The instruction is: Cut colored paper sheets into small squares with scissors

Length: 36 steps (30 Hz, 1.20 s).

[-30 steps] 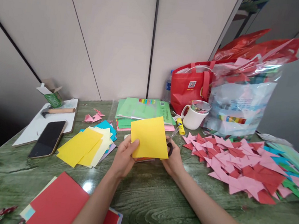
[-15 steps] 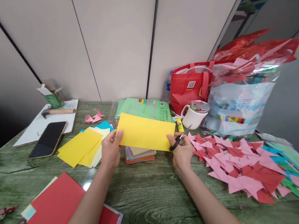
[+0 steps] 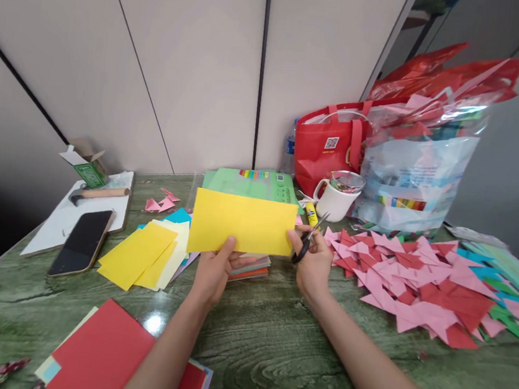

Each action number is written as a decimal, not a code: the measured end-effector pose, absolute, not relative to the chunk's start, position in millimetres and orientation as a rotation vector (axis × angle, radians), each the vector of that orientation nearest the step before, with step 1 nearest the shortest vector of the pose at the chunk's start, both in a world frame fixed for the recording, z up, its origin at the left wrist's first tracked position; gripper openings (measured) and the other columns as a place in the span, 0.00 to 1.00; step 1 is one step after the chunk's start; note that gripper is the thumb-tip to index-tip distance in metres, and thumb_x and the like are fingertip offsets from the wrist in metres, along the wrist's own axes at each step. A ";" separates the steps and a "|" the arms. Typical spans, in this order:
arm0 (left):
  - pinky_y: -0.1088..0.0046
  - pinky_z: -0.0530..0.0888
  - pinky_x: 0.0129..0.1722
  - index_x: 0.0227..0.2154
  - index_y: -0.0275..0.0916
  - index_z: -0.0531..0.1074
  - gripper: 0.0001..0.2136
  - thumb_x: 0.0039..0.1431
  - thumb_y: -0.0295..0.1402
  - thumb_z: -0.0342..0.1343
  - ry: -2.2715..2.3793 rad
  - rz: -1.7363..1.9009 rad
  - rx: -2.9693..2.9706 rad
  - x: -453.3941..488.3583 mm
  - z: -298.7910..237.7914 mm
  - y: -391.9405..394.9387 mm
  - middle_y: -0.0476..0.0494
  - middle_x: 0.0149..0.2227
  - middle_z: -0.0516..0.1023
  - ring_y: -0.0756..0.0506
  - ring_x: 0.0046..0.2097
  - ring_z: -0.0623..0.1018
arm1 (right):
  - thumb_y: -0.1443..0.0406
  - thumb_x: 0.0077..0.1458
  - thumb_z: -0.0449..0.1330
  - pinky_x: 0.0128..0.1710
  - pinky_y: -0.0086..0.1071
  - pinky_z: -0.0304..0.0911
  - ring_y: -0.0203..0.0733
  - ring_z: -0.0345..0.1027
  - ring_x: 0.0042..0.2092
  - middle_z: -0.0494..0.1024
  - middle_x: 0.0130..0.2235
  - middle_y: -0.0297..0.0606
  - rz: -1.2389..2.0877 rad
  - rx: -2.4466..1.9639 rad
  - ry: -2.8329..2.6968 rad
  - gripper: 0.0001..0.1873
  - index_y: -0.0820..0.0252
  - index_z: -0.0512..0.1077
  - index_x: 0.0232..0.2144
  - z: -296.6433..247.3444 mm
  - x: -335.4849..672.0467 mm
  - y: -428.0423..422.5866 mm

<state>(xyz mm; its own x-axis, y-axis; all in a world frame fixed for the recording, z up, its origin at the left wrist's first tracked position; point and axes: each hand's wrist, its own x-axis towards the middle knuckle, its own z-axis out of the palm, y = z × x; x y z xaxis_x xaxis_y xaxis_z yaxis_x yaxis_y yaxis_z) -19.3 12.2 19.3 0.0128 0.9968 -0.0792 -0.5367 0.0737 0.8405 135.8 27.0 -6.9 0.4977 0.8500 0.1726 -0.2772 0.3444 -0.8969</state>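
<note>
A yellow sheet of paper point(image 3: 243, 222), wider than tall, is held up above the table between my two hands. My left hand point(image 3: 214, 272) pinches its lower edge near the middle, thumb in front and fingers behind. At the right edge, my right hand point(image 3: 314, 264) grips the paper and also holds a pair of black-handled scissors point(image 3: 301, 249), blades pointing up and away from the sheet. Behind and below the yellow paper, a stack of coloured paper point(image 3: 251, 271) is partly hidden.
Yellow and cream sheets point(image 3: 138, 252), a phone point(image 3: 81, 243) and a hammer point(image 3: 100, 194) lie left. Red paper point(image 3: 102, 345) is in front. Pink and red folded pieces point(image 3: 418, 281) spread right, below a white mug point(image 3: 336, 200), a red bag point(image 3: 323, 155) and a clear plastic bag point(image 3: 418, 175).
My left hand has shifted from the paper's left edge to the middle of its lower edge. The paper sits slightly further left, and the scissors remain in my right hand.
</note>
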 end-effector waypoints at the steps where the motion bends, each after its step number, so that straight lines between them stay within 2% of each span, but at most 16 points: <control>1: 0.57 0.73 0.39 0.45 0.40 0.65 0.20 0.46 0.32 0.57 0.808 1.430 0.696 -20.6 20.8 13.3 0.43 0.38 0.76 0.43 0.38 0.76 | 0.61 0.37 0.65 0.29 0.28 0.61 0.33 0.65 0.27 0.70 0.26 0.29 0.844 -0.939 -0.754 0.17 0.59 0.67 0.31 -6.9 134.1 25.8; 3: 0.54 0.71 0.42 0.44 0.40 0.64 0.19 0.47 0.30 0.57 0.760 1.537 0.647 -23.6 24.6 15.4 0.44 0.39 0.76 0.44 0.38 0.76 | 0.61 0.40 0.64 0.31 0.29 0.62 0.34 0.66 0.28 0.71 0.25 0.30 0.953 -0.918 -0.847 0.15 0.59 0.66 0.31 -6.7 128.9 21.1; 6: 0.53 0.69 0.44 0.43 0.40 0.65 0.17 0.48 0.29 0.56 0.694 1.631 0.613 -27.5 29.8 16.7 0.45 0.40 0.76 0.43 0.42 0.75 | 0.61 0.43 0.62 0.30 0.32 0.62 0.35 0.67 0.26 0.73 0.23 0.31 1.314 -0.831 -1.088 0.13 0.60 0.65 0.32 -4.3 117.9 7.5; 10: 0.54 0.69 0.45 0.41 0.40 0.66 0.13 0.50 0.32 0.54 0.660 1.650 0.664 -27.3 34.5 14.5 0.43 0.42 0.74 0.42 0.47 0.72 | 0.62 0.40 0.64 0.30 0.31 0.62 0.36 0.67 0.28 0.74 0.28 0.35 1.720 -0.663 -1.378 0.19 0.60 0.64 0.35 0.7 103.9 -13.8; 13: 0.55 0.69 0.45 0.40 0.43 0.66 0.12 0.51 0.34 0.53 0.661 1.627 0.713 -24.4 35.2 12.2 0.44 0.45 0.73 0.43 0.48 0.71 | 0.61 0.39 0.65 0.28 0.28 0.61 0.34 0.66 0.27 0.73 0.27 0.34 1.840 -0.615 -1.411 0.21 0.60 0.63 0.36 0.7 97.7 -22.3; 19: 0.59 0.71 0.42 0.42 0.44 0.66 0.14 0.51 0.35 0.53 0.691 1.578 0.691 -16.2 31.1 8.0 0.45 0.45 0.73 0.43 0.46 0.72 | 0.57 0.41 0.63 0.24 0.26 0.58 0.33 0.61 0.25 0.69 0.25 0.32 1.777 -0.653 -1.380 0.19 0.61 0.64 0.33 -2.4 93.6 -22.7; 23: 0.61 0.72 0.40 0.41 0.39 0.67 0.15 0.49 0.36 0.54 0.762 1.536 0.653 -8.5 29.3 3.7 0.42 0.41 0.75 0.42 0.44 0.73 | 0.56 0.41 0.63 0.22 0.24 0.55 0.31 0.57 0.24 0.65 0.24 0.30 1.704 -0.671 -1.375 0.17 0.61 0.64 0.30 1.0 93.5 -21.8; 26: 0.63 0.72 0.40 0.37 0.34 0.69 0.15 0.47 0.38 0.56 0.858 1.499 0.616 -4.6 27.3 1.1 0.39 0.37 0.76 0.41 0.42 0.74 | 0.56 0.41 0.63 0.24 0.25 0.54 0.32 0.56 0.25 0.63 0.24 0.29 1.670 -0.694 -1.353 0.18 0.61 0.65 0.30 5.1 94.2 -21.2; 29: 0.64 0.70 0.41 0.35 0.32 0.70 0.17 0.44 0.40 0.57 0.925 1.469 0.611 -2.5 24.2 -0.6 0.37 0.37 0.76 0.41 0.40 0.75 | 0.55 0.39 0.63 0.26 0.26 0.55 0.33 0.56 0.26 0.63 0.25 0.30 1.649 -0.703 -1.328 0.19 0.60 0.65 0.31 7.6 95.8 -20.0; 36: 0.64 0.68 0.43 0.39 0.31 0.69 0.23 0.42 0.41 0.59 0.979 1.478 0.625 -1.8 19.3 -1.7 0.35 0.38 0.76 0.41 0.43 0.74 | 0.53 0.40 0.62 0.30 0.28 0.56 0.35 0.58 0.29 0.64 0.27 0.32 1.610 -0.680 -1.333 0.21 0.59 0.65 0.33 1.6 98.8 -17.1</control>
<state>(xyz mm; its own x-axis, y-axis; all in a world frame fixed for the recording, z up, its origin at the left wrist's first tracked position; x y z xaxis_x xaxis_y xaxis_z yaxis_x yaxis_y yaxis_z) -1.8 -1.7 19.3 -0.1597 0.9749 -0.1554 -0.5232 0.0499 0.8507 98.8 -17.1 1.6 -0.4350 0.8908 0.1310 -0.2953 -0.0037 -0.9554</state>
